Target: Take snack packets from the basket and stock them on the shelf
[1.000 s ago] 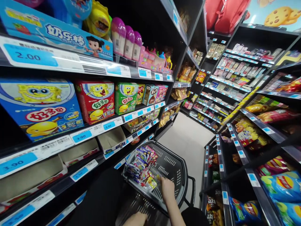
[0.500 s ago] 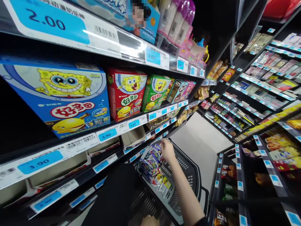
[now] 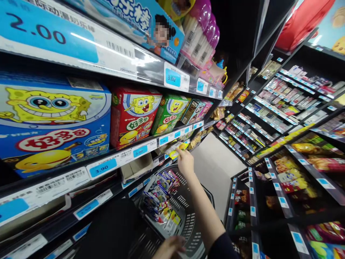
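My right hand (image 3: 185,163) is stretched out at the lower shelf, its fingers closed on a yellow-and-white snack packet (image 3: 174,151). Below that arm sits a dark grey shopping basket (image 3: 195,233) with slotted sides. Inside it lie several blue-and-white snack packets (image 3: 161,187) and some yellow ones (image 3: 175,217). My left hand (image 3: 169,247) is low in view by the basket's near side. Motion smears its fingers, and I cannot tell whether it grips anything.
On the left shelf stand a blue snack box (image 3: 61,144), a red box (image 3: 138,118) and a green box (image 3: 171,111) above price labels. An open cardboard tray (image 3: 137,167) is one level lower. Pale aisle floor (image 3: 218,154) runs between the racks. More stocked shelves (image 3: 293,180) line the right.
My right hand has moved up from the basket's far rim to the shelf, where it now holds a yellow packet. My left hand shows more at the bottom. The view has shifted.
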The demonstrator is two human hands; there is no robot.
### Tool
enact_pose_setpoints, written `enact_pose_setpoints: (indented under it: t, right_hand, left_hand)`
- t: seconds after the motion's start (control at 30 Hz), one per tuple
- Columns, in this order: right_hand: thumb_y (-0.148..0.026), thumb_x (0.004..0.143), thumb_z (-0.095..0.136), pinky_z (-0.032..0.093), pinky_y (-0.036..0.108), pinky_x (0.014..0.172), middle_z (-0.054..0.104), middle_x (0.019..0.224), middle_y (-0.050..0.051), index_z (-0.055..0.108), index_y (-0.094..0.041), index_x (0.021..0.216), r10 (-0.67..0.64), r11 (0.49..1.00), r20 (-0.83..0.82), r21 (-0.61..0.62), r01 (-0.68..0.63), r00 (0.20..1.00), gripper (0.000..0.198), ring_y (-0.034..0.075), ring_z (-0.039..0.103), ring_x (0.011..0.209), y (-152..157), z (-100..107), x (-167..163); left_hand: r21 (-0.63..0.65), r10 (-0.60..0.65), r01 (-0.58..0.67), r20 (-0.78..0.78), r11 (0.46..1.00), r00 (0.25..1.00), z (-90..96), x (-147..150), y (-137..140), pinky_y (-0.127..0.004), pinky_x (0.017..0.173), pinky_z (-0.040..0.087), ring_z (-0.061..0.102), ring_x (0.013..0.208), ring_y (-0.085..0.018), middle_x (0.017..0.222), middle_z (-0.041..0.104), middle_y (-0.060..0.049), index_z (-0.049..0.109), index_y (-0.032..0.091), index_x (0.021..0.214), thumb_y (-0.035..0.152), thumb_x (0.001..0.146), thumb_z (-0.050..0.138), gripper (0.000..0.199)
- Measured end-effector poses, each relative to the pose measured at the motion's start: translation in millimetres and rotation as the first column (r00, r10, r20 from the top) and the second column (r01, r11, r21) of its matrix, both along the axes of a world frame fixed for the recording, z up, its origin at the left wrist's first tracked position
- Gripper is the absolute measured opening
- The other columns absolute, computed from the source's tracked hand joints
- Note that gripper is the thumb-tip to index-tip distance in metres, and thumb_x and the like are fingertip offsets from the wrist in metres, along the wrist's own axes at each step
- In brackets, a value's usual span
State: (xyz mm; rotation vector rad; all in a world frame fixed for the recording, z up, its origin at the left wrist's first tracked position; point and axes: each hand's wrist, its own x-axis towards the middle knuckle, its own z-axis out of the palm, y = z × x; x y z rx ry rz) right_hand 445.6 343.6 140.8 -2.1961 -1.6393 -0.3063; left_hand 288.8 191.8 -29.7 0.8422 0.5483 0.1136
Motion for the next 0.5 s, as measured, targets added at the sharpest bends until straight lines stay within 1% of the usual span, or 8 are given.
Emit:
enact_pose_setpoints:
  t: [0.03,0.1,0.13,0.2,0.27,0.33,0.4,0.5]
  right_hand:
    - [-0.009,0.074,0.041,0.041,0.026,0.083,0.066,0.095,0.005,0.058,-0.023,0.111,0.035,0.997,-0.013,0.076,-0.034,0.999,0.043,0.018,0.052,0.101,-18.8,1.8,0.4]
    - [-0.006,0.069,0.043,0.039,0.027,0.087,0.065,0.099,0.005,0.061,-0.022,0.107,0.092,0.979,-0.074,0.191,-0.076,0.993,0.045,0.018,0.049,0.105,-59.7,4.8,-0.3]
    - [-0.006,0.068,0.044,0.039,0.027,0.087,0.065,0.1,0.004,0.062,-0.022,0.106,0.13,0.97,-0.124,0.223,-0.1,0.984,0.045,0.018,0.05,0.103,-81.2,5.7,-1.7]
    - [-0.009,0.068,0.047,0.041,0.027,0.085,0.065,0.098,0.003,0.063,-0.024,0.103,0.23,0.959,-0.262,0.223,-0.173,0.937,0.042,0.017,0.054,0.096,-124.9,4.7,-7.3]
    - [-0.013,0.071,0.048,0.043,0.026,0.081,0.066,0.097,0.003,0.064,-0.026,0.101,0.296,0.954,-0.441,0.175,-0.243,0.847,0.037,0.016,0.057,0.091,-167.3,-0.8,-16.2]
    - [-0.017,0.075,0.046,0.044,0.026,0.079,0.065,0.098,0.002,0.065,-0.027,0.099,0.278,0.959,-0.622,0.137,-0.248,0.732,0.033,0.016,0.059,0.089,-206.7,-11.4,-26.0]
    - [-0.02,0.077,0.044,0.043,0.028,0.08,0.066,0.099,0.003,0.066,-0.027,0.099,0.224,0.973,-0.77,0.141,-0.182,0.597,0.031,0.018,0.059,0.091,-241.5,-26.7,-33.1]
    - [-0.03,0.076,0.048,0.041,0.034,0.084,0.066,0.099,0.005,0.067,-0.023,0.096,0.163,0.984,-0.908,0.178,0.002,0.385,0.028,0.022,0.057,0.095,-282.5,-56.7,-34.9]
  left_hand:
    - [-0.148,0.124,-0.121,0.013,0.982,0.992,6.6,1.3,4.6,-0.034,0.069,0.047,0.061,0.067,-0.02,0.079,0.067,-0.006,0.062,0.02,0.09,0.049,0.065,0.058,0.039]
    - [-0.374,0.367,-0.314,0.079,0.873,0.927,21.7,0.7,15.2,-0.036,0.077,0.046,0.062,0.081,-0.021,0.091,0.066,-0.007,0.057,0.021,0.102,0.047,0.068,0.059,0.042]
    - [-0.461,0.446,-0.356,0.1,0.813,0.889,29.7,-1.0,20.2,-0.039,0.081,0.045,0.061,0.088,-0.023,0.098,0.065,-0.008,0.054,0.024,0.108,0.044,0.069,0.059,0.045]
    - [-0.541,0.506,-0.357,0.15,0.761,0.85,44.9,-5.4,27.0,-0.043,0.087,0.042,0.057,0.099,-0.026,0.109,0.061,-0.007,0.045,0.03,0.12,0.038,0.071,0.059,0.051]
    - [-0.538,0.489,-0.325,0.194,0.778,0.85,56.6,-9.1,28.2,-0.045,0.089,0.041,0.054,0.104,-0.027,0.117,0.057,-0.005,0.038,0.035,0.125,0.034,0.072,0.059,0.057]
    - [-0.488,0.423,-0.274,0.225,0.829,0.878,63.0,-10.8,24.1,-0.042,0.09,0.041,0.052,0.107,-0.026,0.122,0.053,-0.003,0.035,0.037,0.127,0.03,0.071,0.061,0.061]
    - [-0.399,0.331,-0.223,0.227,0.89,0.916,64.2,-10.1,16.5,-0.038,0.088,0.043,0.052,0.107,-0.026,0.123,0.052,-0.002,0.038,0.034,0.126,0.026,0.067,0.065,0.065]
    - [-0.219,0.24,-0.196,0.198,0.956,0.95,60.9,-7.2,3.6,-0.032,0.08,0.047,0.055,0.101,-0.028,0.115,0.057,-0.006,0.049,0.025,0.117,0.023,0.056,0.073,0.066]
